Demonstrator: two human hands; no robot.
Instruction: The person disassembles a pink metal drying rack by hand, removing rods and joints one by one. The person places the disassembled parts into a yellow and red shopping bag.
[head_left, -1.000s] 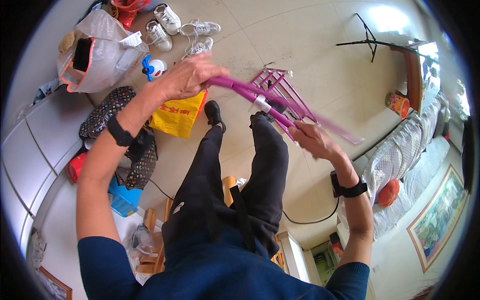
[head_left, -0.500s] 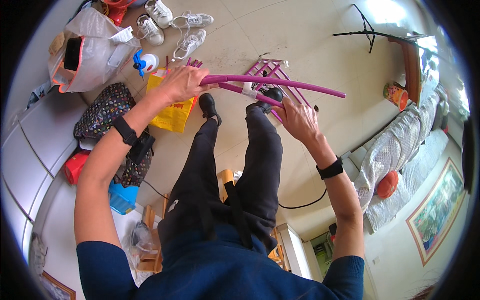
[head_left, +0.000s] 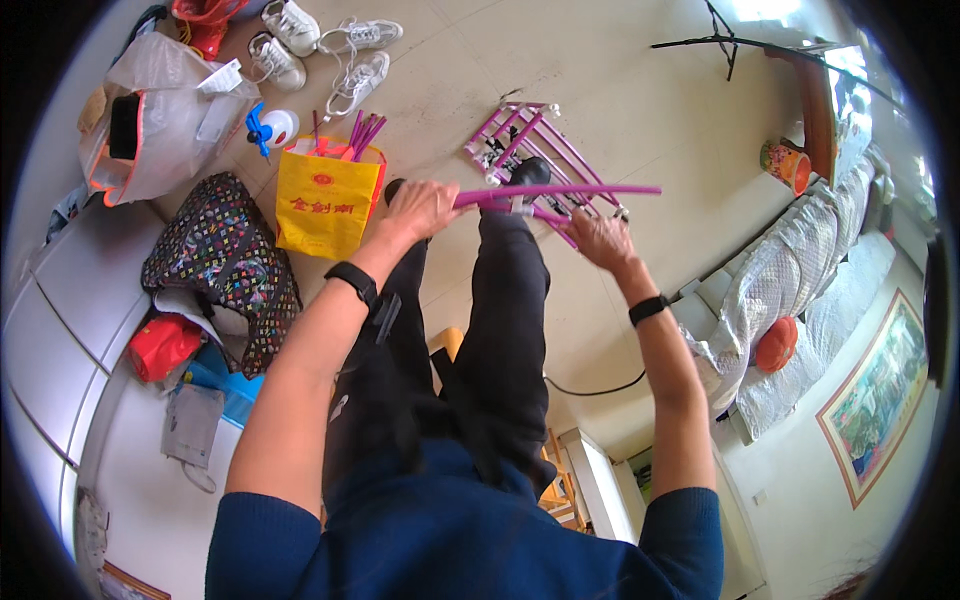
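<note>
Two purple tubes (head_left: 600, 189) stretch across in front of me, with a white piece (head_left: 521, 208) between them. My left hand (head_left: 422, 210) is wrapped round their left ends. On the right, my right hand (head_left: 602, 240) grips the lower tube, while the upper one runs on past it with its far end free. Behind the tubes, a purple tube frame (head_left: 540, 140) with white joints lies on the floor by my foot. To the left stands a yellow bag (head_left: 330, 208) with more purple tubes (head_left: 368, 135) sticking out of its top.
White shoes (head_left: 355, 75), a white bottle with a blue top (head_left: 275, 128) and a plastic bag (head_left: 160, 110) lie at the far left. A patterned bag (head_left: 220, 240) leans by grey cabinets. A covered sofa (head_left: 790, 290) lines the right; a black stand (head_left: 725, 42) is at the far right.
My left hand has come right and down, nearer my right hand, and the tubes moved with it. The yellow bag's front is now uncovered. Both hands keep their grip.
</note>
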